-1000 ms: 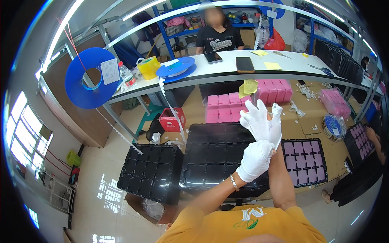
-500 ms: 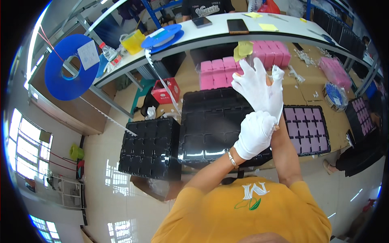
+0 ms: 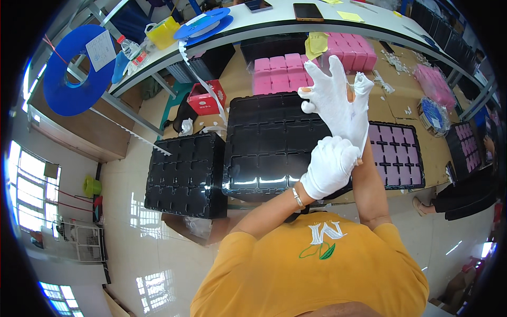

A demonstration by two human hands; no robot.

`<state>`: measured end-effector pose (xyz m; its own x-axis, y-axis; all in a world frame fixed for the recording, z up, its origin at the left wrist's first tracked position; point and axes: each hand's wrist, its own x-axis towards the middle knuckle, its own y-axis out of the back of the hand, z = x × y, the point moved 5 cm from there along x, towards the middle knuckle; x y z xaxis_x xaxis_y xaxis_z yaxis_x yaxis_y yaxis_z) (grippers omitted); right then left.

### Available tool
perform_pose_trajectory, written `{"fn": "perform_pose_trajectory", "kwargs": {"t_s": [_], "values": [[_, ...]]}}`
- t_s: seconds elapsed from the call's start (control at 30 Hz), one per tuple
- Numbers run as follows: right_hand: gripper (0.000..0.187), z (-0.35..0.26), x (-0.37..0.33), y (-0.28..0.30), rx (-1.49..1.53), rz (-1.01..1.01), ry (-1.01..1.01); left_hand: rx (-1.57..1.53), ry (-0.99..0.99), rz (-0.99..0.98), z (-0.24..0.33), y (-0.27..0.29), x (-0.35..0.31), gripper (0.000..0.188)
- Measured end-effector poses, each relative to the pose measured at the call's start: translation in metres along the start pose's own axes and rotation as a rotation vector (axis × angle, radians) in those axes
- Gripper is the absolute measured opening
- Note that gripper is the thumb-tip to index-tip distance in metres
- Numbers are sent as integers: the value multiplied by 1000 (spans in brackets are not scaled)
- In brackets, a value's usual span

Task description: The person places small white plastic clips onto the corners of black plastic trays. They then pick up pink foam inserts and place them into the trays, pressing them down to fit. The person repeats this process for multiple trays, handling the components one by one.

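White fabric is covering both hands, the left hand (image 3: 331, 166) curling into a fist and gripping the cuff of the right glove (image 3: 349, 127) at the wrist. This grip is standing narrow, holding the glove's lower end; because the knuckles are facing the view, the exact pinch is probably lying hidden beneath them. From the grip, the right glove is extending directly forward, enclosing the right hand (image 3: 338, 100), whose fingers are spreading wide. A strip of bare skin is showing beside one glove finger. A metal bracelet (image 3: 298, 198) is circling the left wrist, just nearer the body than the grip. Left of the grip, large black trays (image 3: 269, 142) are lying close by, and smaller black trays (image 3: 182, 177) are standing farther left. Right of the grip, past the right forearm, a black-rimmed tray (image 3: 421, 164) is holding lavender blocks (image 3: 384, 138). Well beyond the grip, pink packs (image 3: 285, 74) are resting on brown cardboard (image 3: 391, 103).
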<state>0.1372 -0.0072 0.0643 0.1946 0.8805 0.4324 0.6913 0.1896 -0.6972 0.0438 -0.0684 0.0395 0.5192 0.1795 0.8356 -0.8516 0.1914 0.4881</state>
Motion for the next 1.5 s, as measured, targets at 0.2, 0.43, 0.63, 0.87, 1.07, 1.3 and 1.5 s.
{"fn": "perform_pose_trajectory", "kwargs": {"t_s": [0.2,0.43,0.63,0.87,1.07,1.3,1.5], "values": [[66,-15,-4,-10,66,-31,47,-129,10,44,-5,11,6,21],[71,-33,-3,2,-83,30,80,-66,185,259,-51,91,50,15],[74,-31,-3,1,-91,-22,102,34,276,101,-54,83,52,11],[74,-32,-1,2,-189,-38,123,-50,396,125,-65,75,50,7],[83,-31,-2,6,-459,-22,123,-47,441,82,-74,72,48,3],[81,-32,-8,10,-711,-100,160,116,276,96,-67,68,57,6],[77,-39,-12,-1,-817,-89,110,165,198,171,-71,75,55,8]]}}
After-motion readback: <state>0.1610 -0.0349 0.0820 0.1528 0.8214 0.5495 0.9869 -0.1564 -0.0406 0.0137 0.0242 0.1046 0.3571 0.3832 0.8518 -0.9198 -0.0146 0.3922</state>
